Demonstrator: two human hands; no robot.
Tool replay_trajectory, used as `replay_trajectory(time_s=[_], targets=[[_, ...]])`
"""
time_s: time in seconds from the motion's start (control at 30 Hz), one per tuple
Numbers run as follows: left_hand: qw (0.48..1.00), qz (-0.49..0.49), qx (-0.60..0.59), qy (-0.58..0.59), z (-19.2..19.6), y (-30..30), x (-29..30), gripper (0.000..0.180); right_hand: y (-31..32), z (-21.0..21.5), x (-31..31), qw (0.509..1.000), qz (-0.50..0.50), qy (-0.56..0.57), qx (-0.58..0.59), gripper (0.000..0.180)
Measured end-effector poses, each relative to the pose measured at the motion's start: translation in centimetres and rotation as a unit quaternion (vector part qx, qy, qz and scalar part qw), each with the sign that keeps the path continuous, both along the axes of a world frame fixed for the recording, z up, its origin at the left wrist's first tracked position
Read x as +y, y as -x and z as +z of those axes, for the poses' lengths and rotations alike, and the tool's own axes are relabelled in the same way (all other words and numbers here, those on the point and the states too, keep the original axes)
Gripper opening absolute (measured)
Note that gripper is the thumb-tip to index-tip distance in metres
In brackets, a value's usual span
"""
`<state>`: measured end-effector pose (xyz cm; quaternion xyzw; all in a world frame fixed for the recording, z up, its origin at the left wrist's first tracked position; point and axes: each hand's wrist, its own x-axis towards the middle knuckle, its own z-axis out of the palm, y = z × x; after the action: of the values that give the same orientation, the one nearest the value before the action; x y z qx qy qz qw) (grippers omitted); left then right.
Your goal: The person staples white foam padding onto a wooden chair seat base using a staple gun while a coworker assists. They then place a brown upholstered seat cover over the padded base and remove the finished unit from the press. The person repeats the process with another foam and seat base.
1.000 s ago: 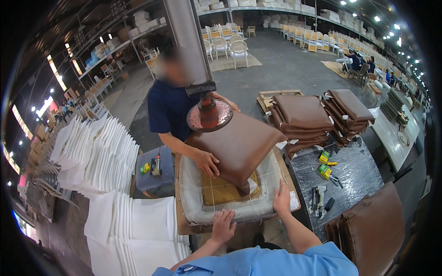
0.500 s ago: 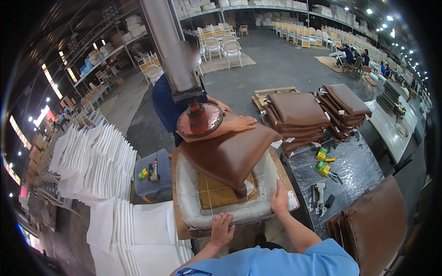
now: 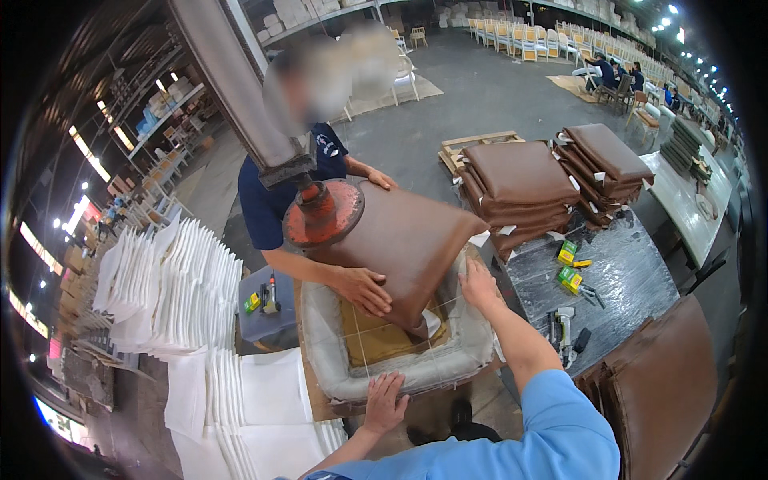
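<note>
A padded ring-shaped form covered in greyish plastic sits on a wooden board, its yellowish-brown centre partly visible. Across it lies a brown leather-like cushion, tilted, beneath the round red press plate. My left hand rests with fingers stretched out on the near rim of the form. Along the right rim, close to the cushion's corner, lies my right hand, fingers extended and apart from the cushion. A co-worker's hands rest on the cushion's left and far sides.
Stacked brown cushions stand behind a plastic-covered table, which carries a staple gun and small yellow-green boxes. More brown cushions lean at the right. White foam sheets are piled at the left.
My right hand has slid forward along the right rim; my left stays put. The co-worker's nearer hand has moved from the cushion's top to its near left edge. The press plate appears farther left.
</note>
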<state>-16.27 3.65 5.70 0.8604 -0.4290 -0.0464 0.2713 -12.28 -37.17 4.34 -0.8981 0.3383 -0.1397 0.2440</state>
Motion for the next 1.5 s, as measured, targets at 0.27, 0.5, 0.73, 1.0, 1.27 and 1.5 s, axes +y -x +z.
replay_trajectory(time_s=[0.27,0.5,0.73,1.0,1.27,1.5], targets=[[0.999,0.045,0.006,0.022,-0.1,-1.5,0.7,0.051,1.2,-1.6,1.4,0.996,-0.018,-0.081,-0.009,0.076],[0.996,0.085,-0.006,0.039,-0.4,-2.2,1.6,0.042,2.7,-2.4,4.1,0.993,-0.045,-0.094,-0.051,0.075],[0.996,0.081,-0.025,0.033,-0.5,-3.2,2.4,0.041,3.6,-1.9,5.9,0.991,-0.068,-0.094,-0.063,0.073],[0.994,-0.001,0.024,0.103,-0.5,-1.6,-2.9,0.052,5.4,-2.4,9.3,0.989,-0.094,-0.053,-0.096,0.073],[0.998,-0.05,0.033,0.03,-1.1,2.6,-7.4,0.078,7.4,-3.8,16.9,0.983,-0.135,-0.059,-0.113,0.085],[0.989,-0.094,0.073,-0.092,-0.2,1.3,-4.9,0.086,9.3,-3.3,19.0,0.978,-0.145,-0.088,-0.12,0.095]])
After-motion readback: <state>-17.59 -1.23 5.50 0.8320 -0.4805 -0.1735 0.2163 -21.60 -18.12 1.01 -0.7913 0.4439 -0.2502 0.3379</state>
